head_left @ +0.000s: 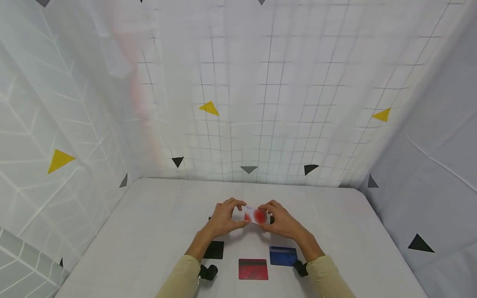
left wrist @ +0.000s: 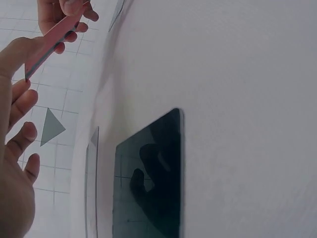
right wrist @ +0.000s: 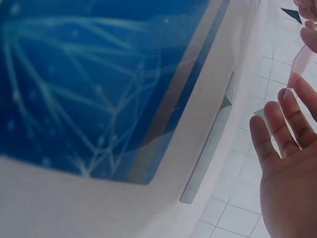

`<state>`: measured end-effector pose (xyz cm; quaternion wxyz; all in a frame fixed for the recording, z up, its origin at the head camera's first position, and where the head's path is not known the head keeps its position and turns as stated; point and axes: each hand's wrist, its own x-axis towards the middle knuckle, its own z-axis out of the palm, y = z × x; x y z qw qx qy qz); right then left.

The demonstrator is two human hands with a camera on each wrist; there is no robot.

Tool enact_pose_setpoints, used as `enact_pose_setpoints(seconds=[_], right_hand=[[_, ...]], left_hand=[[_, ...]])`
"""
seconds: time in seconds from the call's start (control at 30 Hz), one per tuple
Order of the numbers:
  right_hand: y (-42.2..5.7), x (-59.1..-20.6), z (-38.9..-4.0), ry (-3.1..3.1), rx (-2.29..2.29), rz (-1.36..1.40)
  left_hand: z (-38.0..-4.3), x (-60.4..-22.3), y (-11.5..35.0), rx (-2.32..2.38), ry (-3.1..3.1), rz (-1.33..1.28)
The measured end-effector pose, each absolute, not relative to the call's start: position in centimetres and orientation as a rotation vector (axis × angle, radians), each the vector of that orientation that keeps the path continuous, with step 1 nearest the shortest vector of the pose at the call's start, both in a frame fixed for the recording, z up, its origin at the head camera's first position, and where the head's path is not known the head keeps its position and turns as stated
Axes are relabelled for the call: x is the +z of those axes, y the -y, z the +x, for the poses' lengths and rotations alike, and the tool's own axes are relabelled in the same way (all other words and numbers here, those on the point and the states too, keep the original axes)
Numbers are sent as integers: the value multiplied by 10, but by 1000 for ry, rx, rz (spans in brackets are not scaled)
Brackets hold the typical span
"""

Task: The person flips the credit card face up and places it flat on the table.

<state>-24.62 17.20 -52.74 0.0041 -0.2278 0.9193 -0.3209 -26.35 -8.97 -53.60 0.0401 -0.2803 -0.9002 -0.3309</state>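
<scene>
A white card with red circles (head_left: 259, 215) is held up between both hands over the table. My left hand (head_left: 225, 218) pinches its left edge between thumb and fingers. At the opposite edge, my right hand (head_left: 282, 222) pinches it likewise. The left wrist view shows the card (left wrist: 53, 40) tilted, its pinkish face toward the thumbs. A black card (head_left: 214, 250) lies near my left wrist, and a blue card with a stripe (head_left: 283, 256) near my right. Between the forearms lies a red card (head_left: 253, 270).
Two more dark cards lie farther back, mostly hidden behind the hands; one shows edge-on in the right wrist view as a card with a pale sheen (right wrist: 208, 148). The white table (head_left: 149, 231) meets a white gridded curtain (head_left: 238, 140) at the back.
</scene>
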Motion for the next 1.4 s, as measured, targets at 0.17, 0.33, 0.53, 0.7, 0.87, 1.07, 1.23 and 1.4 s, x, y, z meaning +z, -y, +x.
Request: enact_pose_setpoints(seconds=[0.17,0.33,0.53,0.7,0.87,1.07,1.23,1.4], right_hand=[[-174,-526,-245,-2886,-1024,-713],[-175,-526,-245,-2905,-1011,-732],[-177,-527,-244,-2904,-1014,-737],[-178,-527,-243,-2899,-1007,-751],[-178,-528,-243,-2877,-1010,-698],[-176,-530,-242,-2857,-980,-713],[-177,-530,-241,-2821,-970,-732],[-177,-531,-239,-2807,-930,-733]], left_hand=[[-262,-536,90,-983,2745,-852],[-259,-534,91,-949,2744,-840],[-258,-535,92,-899,2770,-825],[-255,-536,93,-853,2783,-825],[-253,-536,93,-825,2811,-815],[-251,-536,93,-741,2849,-809],[-250,-537,93,-684,2896,-809],[-248,-539,93,-657,2928,-804]])
